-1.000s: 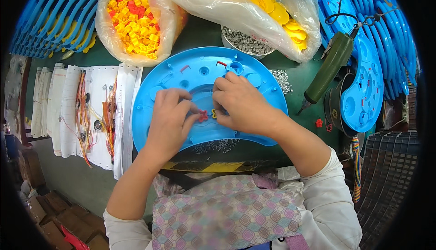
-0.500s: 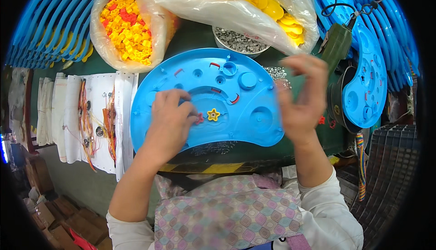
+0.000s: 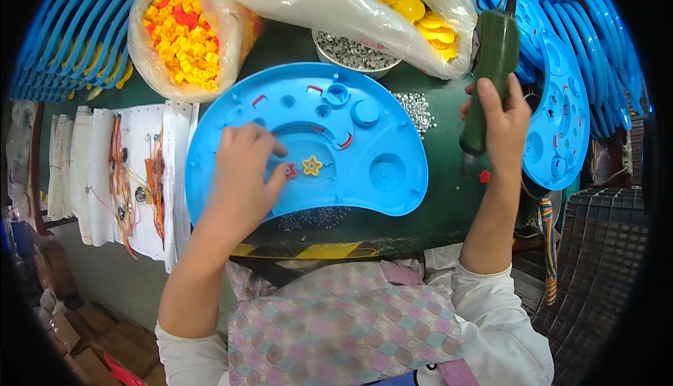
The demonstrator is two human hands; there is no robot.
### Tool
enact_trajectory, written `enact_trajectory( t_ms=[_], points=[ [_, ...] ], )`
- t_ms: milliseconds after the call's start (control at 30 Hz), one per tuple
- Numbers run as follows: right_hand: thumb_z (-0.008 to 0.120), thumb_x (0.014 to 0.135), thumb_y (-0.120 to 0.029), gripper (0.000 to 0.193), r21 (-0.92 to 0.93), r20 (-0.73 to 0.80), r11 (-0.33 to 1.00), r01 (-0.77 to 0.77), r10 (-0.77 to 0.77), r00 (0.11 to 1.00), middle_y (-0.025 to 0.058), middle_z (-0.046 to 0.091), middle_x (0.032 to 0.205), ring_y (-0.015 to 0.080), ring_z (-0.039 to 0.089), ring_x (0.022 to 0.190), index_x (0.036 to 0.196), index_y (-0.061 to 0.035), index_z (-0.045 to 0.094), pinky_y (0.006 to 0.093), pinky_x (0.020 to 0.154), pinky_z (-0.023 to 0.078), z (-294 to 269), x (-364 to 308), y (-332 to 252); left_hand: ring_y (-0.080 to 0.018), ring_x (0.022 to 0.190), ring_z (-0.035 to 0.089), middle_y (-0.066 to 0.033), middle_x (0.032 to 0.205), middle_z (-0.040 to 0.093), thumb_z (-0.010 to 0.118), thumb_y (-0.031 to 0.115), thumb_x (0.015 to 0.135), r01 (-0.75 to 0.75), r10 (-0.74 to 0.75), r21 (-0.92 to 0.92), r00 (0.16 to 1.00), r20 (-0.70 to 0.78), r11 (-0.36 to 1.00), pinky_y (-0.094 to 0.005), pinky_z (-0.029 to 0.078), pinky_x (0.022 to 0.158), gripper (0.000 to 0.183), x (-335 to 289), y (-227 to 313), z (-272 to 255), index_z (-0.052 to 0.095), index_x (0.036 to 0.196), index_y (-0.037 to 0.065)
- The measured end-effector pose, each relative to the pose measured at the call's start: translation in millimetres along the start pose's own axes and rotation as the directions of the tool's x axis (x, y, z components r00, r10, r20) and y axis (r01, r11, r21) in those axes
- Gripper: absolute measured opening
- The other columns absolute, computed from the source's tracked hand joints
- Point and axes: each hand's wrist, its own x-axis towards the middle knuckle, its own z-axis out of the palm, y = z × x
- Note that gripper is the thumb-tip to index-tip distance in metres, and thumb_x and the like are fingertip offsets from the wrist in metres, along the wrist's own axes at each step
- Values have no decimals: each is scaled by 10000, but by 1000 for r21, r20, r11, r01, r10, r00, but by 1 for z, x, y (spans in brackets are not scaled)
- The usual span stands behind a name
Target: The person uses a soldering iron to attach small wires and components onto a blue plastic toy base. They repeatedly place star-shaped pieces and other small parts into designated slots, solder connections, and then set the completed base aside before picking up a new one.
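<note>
A bean-shaped blue plastic panel [image 3: 378, 190] lies on the green table. Side by side in its middle recess sit a yellow star-shaped piece [image 3: 312, 157] and a red star-shaped piece [image 3: 291, 171]. My left hand [image 3: 242, 169] hovers over the panel's left part, slightly blurred, thumb and forefinger apart beside the red star. Nothing shows between them. To the right of the panel, my right hand [image 3: 506, 116] is wrapped round a dark green electric screwdriver [image 3: 494, 50] that hangs tip down by its cord. Its tip is above the table, near a loose red star [image 3: 484, 176].
Small silvery screws [image 3: 415, 114] lie right of the panel. Behind it stand a tub of grey metal parts [image 3: 354, 53], a bag of yellow and red pieces [image 3: 184, 43] and a bag of yellow discs [image 3: 406, 4]. Wired parts [image 3: 155, 183] lie left; stacked blue panels [image 3: 561, 120] stand right.
My right hand has moved right and up and taken hold of the screwdriver, pulling it upright. My left thumb and fingers have spread beside the red star. The whole view has shifted slightly.
</note>
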Motion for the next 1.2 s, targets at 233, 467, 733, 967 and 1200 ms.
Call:
enact_trajectory(
  t_ms=[233,467,733,967,1200],
  points=[
    [747,885,-642,995,919,394,128,-373,-329,858,62,595,817,198,645,772,1563,-29,355,382,738,567,42,-52,-54,-326,889,622,-117,949,633,772,10,819,-95,81,-181,993,-87,979,-432,503,773,186,-47,29,-3,663,959,65],
    [800,729,-749,1005,670,637,649,-359,-255,727,131,674,898,261,695,841,1333,-12,481,436,799,588,103,-123,-42,-317,756,658,-107,887,620,768,24,843,70,-64,-185,997,35,980,-410,531,643,159,-109,37,18,650,945,53],
    [851,730,-680,1015,750,578,582,-313,-348,738,104,689,961,201,692,914,1367,17,482,344,815,571,140,-146,-8,-353,807,656,-125,913,612,755,39,860,171,-158,-240,985,74,956,-434,535,677,174,-124,28,31,662,1005,55],
    [669,760,-860,1035,792,480,559,-245,-322,816,126,641,843,255,661,769,1323,-17,463,425,748,578,118,-136,-57,-309,805,661,-120,934,621,765,19,865,105,-106,-439,994,22,892,-392,542,696,215,-119,26,30,697,1068,41],
    [663,766,-866,1024,795,444,574,-197,-329,834,121,630,811,272,651,750,1323,-32,455,429,720,567,117,-136,-73,-264,796,656,-103,915,634,785,12,849,90,-134,-427,988,-76,900,-360,529,674,186,-119,33,27,727,1021,52]
  ],
)
